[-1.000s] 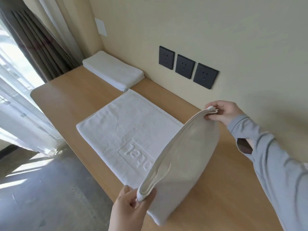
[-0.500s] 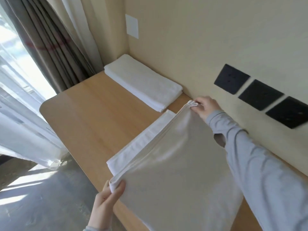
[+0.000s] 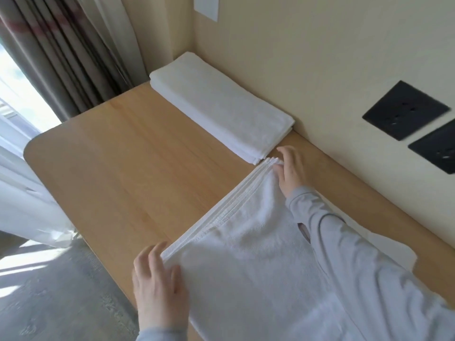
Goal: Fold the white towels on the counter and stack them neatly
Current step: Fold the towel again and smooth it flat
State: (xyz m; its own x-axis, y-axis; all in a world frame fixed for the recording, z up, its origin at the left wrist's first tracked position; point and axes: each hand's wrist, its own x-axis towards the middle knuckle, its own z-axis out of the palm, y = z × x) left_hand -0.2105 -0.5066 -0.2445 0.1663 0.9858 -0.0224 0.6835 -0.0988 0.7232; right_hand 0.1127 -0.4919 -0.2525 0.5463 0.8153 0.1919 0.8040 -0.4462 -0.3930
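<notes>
A white towel [image 3: 248, 254] lies folded over on the wooden counter [image 3: 128, 153], its layered edges lined up along the left side. My left hand [image 3: 157, 286] rests on the near corner of that edge, fingers spread over the cloth. My right hand [image 3: 290, 168] presses flat on the far corner, its grey sleeve crossing the towel. A stack of folded white towels [image 3: 221, 107] sits against the wall at the back of the counter, just beyond the far corner.
Black wall sockets [image 3: 406, 109] are on the cream wall at right. Grey curtains [image 3: 61, 50] hang at the back left beside a bright window. The counter's rounded front edge drops to a grey floor [image 3: 49, 291].
Both hands carried the lifted half of the towel over to the left and laid it down on the other half. The fingers have loosened from pinching the corners to resting on them.
</notes>
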